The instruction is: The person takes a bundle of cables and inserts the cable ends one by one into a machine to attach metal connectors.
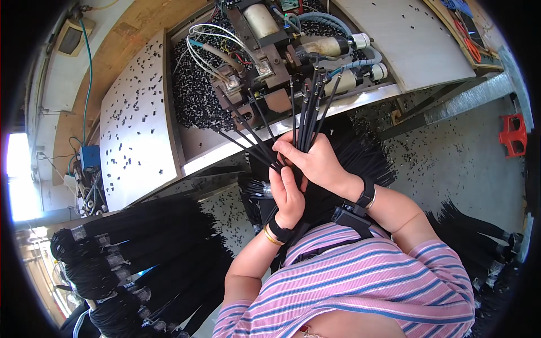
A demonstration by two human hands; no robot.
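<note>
Pink-and-blue striped shirt sleeves fill 6 o'clock, closest to cam. Just above, left hand, w/ black wristband and gold bangle, is closed round the lower part of a bunch of thin black cables. Right hand, black band at wrist, is curled tight on the same bunch just above, thumb pressing the strands. Cables fan up toward 12 o'clock, tips reaching a metal crimping machine w/ white hoses and grey cylinders. Tray of small black plastic bits sits at 11 o'clock beside the machine. Taped bundles of black cable lie at 8 o'clock. Red plastic stool at 3 o'clock.
</note>
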